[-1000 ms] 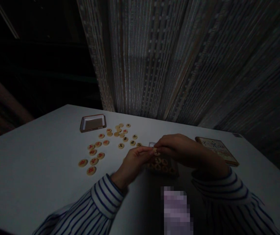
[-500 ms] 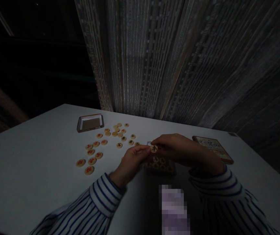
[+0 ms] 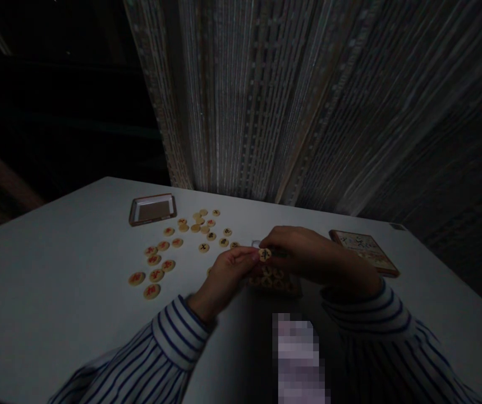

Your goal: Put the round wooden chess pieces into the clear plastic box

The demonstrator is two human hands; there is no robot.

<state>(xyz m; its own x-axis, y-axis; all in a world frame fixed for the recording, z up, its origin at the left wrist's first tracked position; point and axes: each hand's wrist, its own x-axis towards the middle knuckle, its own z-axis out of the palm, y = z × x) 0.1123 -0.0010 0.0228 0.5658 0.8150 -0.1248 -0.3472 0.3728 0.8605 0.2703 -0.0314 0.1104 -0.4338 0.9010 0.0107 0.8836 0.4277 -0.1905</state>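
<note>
My left hand [image 3: 228, 276] pinches a round Chinese chess piece [image 3: 265, 255] between thumb and fingers; its face carries a black character. From the other side, my right hand [image 3: 297, 246] curls around the same piece, with bent fingers at its top and right edge. Some of the right fingertips are in shadow. Just under both hands sits a shallow box [image 3: 298, 290] holding several pieces laid in rows, partly covered by the hands and dim. Several loose black-marked pieces [image 3: 224, 242] lie left of the box, close to my left hand.
Red-marked pieces [image 3: 156, 275] are spread over the white table [image 3: 76, 252] on the left, with face-down pieces [image 3: 196, 228] behind them. An open tray-like lid [image 3: 153, 210] lies at the back left. A flat illustrated box [image 3: 365, 251] rests at the right. A striped curtain [image 3: 241, 112] hangs behind.
Both hands stay together at the piece, which has turned slightly. The whole view has shifted a little; the pieces on the table look unmoved.
</note>
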